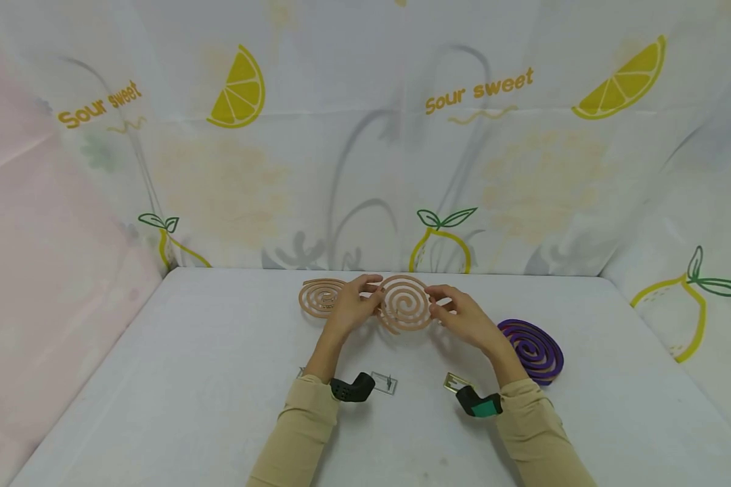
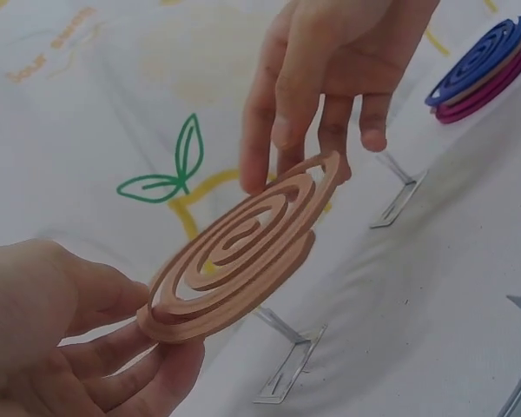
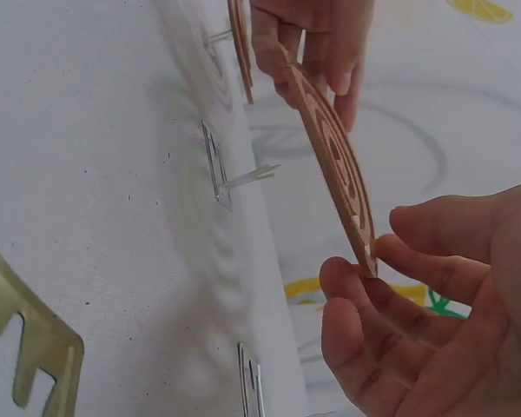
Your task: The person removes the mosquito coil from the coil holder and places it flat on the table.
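Observation:
A brown mosquito coil (image 1: 405, 304) is held up off the table between both hands. My left hand (image 1: 355, 304) pinches its left rim, thumb on top and fingers beneath in the left wrist view. At the opposite rim, my right hand (image 1: 463, 319) lightly grips the edge between its fingers, with the thumb a little apart in the right wrist view. Beside my left hand lies another brown coil (image 1: 313, 299), partly hidden by it. A stack of coils, purple on top (image 1: 531, 352), sits by my right forearm.
Nearer the front of the white table lie a silver metal coil stand (image 1: 385, 383) with a raised prong and a gold-toned one (image 1: 457, 383). Another metal piece shows beside the left sleeve. A printed cloth (image 1: 341, 169) hangs behind the table.

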A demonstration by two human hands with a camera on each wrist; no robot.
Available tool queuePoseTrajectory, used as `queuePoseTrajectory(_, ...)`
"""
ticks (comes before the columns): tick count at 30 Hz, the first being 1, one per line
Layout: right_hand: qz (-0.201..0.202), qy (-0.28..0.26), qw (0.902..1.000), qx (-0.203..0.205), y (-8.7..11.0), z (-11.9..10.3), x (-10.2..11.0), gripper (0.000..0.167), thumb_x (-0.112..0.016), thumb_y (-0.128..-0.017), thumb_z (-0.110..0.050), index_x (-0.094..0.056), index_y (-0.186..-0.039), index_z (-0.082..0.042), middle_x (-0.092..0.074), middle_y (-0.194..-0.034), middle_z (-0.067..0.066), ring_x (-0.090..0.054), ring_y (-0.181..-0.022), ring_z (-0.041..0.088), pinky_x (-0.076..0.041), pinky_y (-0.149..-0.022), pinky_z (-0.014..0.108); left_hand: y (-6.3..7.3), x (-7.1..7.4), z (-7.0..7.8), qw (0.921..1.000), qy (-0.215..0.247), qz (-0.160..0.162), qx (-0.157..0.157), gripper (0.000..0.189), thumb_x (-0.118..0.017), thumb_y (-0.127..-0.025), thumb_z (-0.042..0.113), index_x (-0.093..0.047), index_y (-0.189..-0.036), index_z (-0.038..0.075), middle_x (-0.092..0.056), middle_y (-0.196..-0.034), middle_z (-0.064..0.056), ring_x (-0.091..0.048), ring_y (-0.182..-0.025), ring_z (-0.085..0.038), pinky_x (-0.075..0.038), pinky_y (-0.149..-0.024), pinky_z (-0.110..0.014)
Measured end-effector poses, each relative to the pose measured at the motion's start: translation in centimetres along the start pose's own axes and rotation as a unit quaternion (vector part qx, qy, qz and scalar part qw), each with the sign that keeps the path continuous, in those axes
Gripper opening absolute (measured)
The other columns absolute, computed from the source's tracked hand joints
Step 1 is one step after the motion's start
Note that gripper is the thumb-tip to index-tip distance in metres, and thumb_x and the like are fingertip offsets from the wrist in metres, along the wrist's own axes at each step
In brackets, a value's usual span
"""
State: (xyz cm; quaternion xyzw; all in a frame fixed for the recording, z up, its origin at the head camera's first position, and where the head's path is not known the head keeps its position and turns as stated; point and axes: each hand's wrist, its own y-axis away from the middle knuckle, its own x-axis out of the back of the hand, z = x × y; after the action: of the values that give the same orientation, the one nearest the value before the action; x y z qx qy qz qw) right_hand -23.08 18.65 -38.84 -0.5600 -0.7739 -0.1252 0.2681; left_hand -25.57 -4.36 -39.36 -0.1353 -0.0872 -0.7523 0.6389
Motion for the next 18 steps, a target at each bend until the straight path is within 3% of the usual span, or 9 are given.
queuePoseTrajectory(7, -0.011, -0.002, 0.9996, -0.026, 0.5, -0.4, 0.4, 0.040, -0.055, -0.094, -0.011, -0.048, -0.132, 0.000, -0.054, -0.124, 0.023, -0.062, -0.087, 0.022, -0.051, -0.064, 0.029, 0.2, 0.0, 0.0, 0.9996, 0.020, -0.019, -0.003, 0.029, -0.057, -0.093, 0.011, -0.061, -0.121, 0.007, -0.069, -0.106, -0.017, -0.066, -0.070, -0.012, -0.058, -0.070, -0.028)
queuePoseTrajectory(11, -0.013, -0.001, 0.9994, -0.032, 0.8, -0.4, 0.7, 0.042, -0.056, -0.094, -0.012, -0.048, -0.133, 0.000, -0.053, -0.125, 0.022, -0.061, -0.089, 0.023, -0.050, -0.065, 0.029, 0.3, 0.0, 0.0, 0.9995, 0.003, -0.030, -0.003, 0.028, -0.059, -0.093, 0.014, -0.062, -0.120, 0.009, -0.070, -0.103, -0.015, -0.066, -0.068, -0.012, -0.058, -0.069, -0.030)
queuePoseTrajectory(18, -0.017, 0.016, 0.9993, -0.030, 1.0, -0.2, 1.2, 0.043, -0.057, -0.094, -0.014, -0.047, -0.133, 0.000, -0.053, -0.127, 0.022, -0.062, -0.089, 0.022, -0.050, -0.067, 0.029, 0.4, 0.0, 0.1, 0.9982, 0.012, -0.059, -0.001, 0.033, -0.058, -0.094, 0.016, -0.058, -0.126, 0.008, -0.069, -0.106, -0.019, -0.069, -0.077, -0.027, -0.057, -0.074, -0.039)
